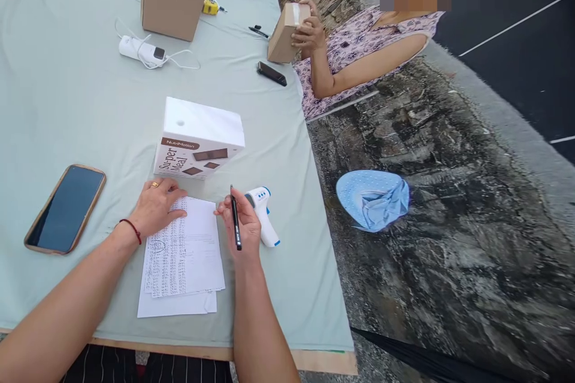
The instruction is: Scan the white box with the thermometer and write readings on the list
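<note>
My left hand (157,206) lies with its fingers apart on the upper left of a small stack of papers (202,251). Columns of handwritten figures run down the top sheet, and one entry is circled. In my right hand (246,224) is a black pen (236,221), gripped by the fingers just right of the papers. A white box (202,131) printed "NutriMotion Super Meal" stands right beyond my left hand. Close behind my right hand lies a white and blue infrared thermometer (268,224), partly covered by the fingers.
A smartphone (67,209) lies left on the cloth-covered table (112,114). Farther back are a white device with a cord (139,51), a cardboard box (173,3), a yellow tape measure (210,6) and a black phone (272,73). Another person's hands (309,30) hold a carton (284,36). A blue hat (372,198) lies on the ground.
</note>
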`<state>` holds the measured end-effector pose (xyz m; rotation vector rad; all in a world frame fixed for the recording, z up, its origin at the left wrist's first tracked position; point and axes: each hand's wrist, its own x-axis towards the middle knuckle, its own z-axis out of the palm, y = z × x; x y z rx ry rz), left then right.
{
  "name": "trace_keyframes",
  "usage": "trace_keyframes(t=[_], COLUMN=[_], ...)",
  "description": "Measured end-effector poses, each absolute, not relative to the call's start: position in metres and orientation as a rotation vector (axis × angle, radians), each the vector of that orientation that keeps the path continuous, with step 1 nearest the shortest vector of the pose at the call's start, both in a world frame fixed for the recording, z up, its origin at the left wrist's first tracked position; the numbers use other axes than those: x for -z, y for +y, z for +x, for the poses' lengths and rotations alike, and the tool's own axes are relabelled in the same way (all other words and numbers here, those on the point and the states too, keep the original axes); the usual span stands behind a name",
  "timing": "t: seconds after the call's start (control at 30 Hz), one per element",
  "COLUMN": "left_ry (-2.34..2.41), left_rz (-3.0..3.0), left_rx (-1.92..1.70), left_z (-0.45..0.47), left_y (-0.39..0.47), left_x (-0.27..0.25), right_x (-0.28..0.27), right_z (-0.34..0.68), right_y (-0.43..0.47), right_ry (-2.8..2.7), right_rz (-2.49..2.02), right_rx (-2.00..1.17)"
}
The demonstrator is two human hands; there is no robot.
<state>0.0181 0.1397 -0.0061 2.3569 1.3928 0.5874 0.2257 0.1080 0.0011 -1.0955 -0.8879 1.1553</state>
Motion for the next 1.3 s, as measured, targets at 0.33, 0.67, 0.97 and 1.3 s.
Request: trace_keyframes(t=[0.33,0.67,0.97,1.3], left_ry=[1.264,1.209,1.219,1.231], left_rz=[2.368,2.358,2.380,2.390], left_rx=[-0.500,-0.535,-0.525,-0.495], left_z=[0.016,0.017,0.018,0.019], left_y=[0.144,0.146,0.145,0.145], left_x=[0.003,0.007,0.005,0.004], right_x=[0.012,0.017,0.020,0.025], right_z=[0.198,0.193,0.191,0.193], right_y=[0.103,0.112,0.113,0.113], right_ry=[-0.966,-1.071,-1.175,-1.217], right_rz=[-1.269,-1.405,-1.453,-1.454], right_rx=[-0.937,-0.824,-0.846,-0.850])
